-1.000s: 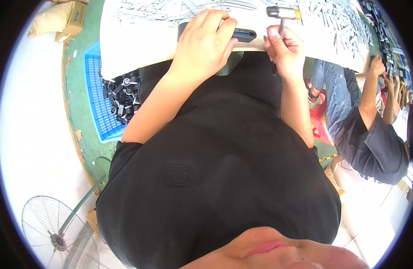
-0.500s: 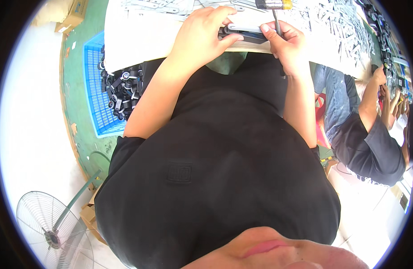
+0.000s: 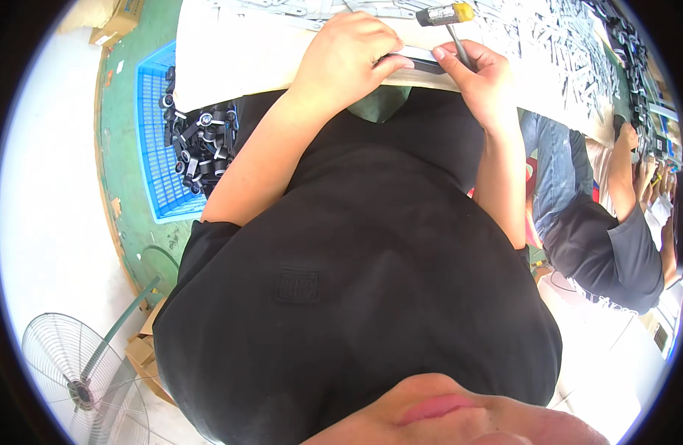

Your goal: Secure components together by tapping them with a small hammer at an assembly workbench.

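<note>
The left hand [image 3: 345, 63] closes thumb and fingers on the dark bar [image 3: 428, 67] — the right hand [image 3: 486, 80], also closed, pinches the pale strip [image 3: 420, 53] and holds the hammer [image 3: 443, 15].

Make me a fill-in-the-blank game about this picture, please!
1. The person's right hand holds a ____ with a yellow-ended head.
2. The plastic basket holding black parts is coloured ____.
3. At the lower left is a ____ with a round wire cage.
4. The person's own shirt is coloured ____.

Missing words: hammer; blue; fan; black.
</note>
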A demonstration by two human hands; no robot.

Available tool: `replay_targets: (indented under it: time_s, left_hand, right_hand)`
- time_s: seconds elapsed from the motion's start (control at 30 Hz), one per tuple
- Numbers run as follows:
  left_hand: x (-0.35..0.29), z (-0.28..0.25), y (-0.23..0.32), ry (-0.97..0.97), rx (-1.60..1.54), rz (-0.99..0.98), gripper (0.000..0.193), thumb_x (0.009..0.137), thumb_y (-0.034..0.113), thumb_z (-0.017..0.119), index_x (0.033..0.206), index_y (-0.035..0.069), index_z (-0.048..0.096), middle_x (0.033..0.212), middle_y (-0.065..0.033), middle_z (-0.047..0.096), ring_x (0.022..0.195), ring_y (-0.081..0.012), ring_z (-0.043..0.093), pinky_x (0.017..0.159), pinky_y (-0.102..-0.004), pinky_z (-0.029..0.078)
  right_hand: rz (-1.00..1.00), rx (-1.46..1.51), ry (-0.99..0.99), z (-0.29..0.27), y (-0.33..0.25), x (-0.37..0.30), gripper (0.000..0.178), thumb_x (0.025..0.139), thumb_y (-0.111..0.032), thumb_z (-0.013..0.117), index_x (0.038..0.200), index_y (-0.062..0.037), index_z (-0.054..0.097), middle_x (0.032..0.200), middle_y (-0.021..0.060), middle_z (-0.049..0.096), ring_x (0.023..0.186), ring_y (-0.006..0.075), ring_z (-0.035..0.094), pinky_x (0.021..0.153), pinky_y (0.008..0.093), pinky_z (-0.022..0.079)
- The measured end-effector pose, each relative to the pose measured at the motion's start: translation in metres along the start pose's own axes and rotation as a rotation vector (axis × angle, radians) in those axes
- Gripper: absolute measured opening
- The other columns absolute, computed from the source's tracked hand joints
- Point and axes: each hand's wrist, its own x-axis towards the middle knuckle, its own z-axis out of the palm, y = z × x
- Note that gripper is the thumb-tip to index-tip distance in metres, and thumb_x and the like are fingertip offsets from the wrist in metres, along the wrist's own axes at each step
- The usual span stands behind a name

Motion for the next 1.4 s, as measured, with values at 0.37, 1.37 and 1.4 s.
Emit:
replay_targets:
  time_s: [0.37,1.37,1.4]
  left_hand:
    - [0.009,-0.001,0.019,-0.089,0.267,0.009,0.015,0.077,0.018,0.08,0.08,0.005,0.072,0.08,-0.0054,0.068,0.086,-0.0261,0.068,0.086,-0.0405,0.054]
    - [-0.001,0.042,0.016,-0.085,0.331,0.086,0.009,0.079,0.01,0.071,0.086,0.003,0.069,0.089,-0.0046,0.062,0.087,-0.0207,0.068,0.067,-0.0339,0.061]
    - [-0.001,0.042,0.018,-0.09,0.337,0.072,0.012,0.081,0.011,0.074,0.089,0.004,0.07,0.09,-0.0027,0.062,0.088,-0.0196,0.067,0.068,-0.0335,0.06]
  right_hand:
    - [0.002,-0.078,-0.048,-0.002,0.006,0.001,0.029,0.096,-0.036,0.078,0.106,-0.009,0.081,0.072,0.0033,0.071,0.067,0.0117,0.063,0.067,0.0325,0.052]
    - [-0.419,0.122,0.422,-0.026,0.032,-0.073,0.036,0.105,-0.001,0.059,0.141,-0.0019,0.066,0.079,0.0038,0.066,0.067,0.0074,0.054,0.066,0.0225,0.049]
    - [-0.43,0.079,0.447,-0.026,0.035,-0.073,0.036,0.103,0.0,0.062,0.139,-0.0017,0.067,0.081,0.0083,0.07,0.066,0.0127,0.061,0.066,0.0263,0.052]
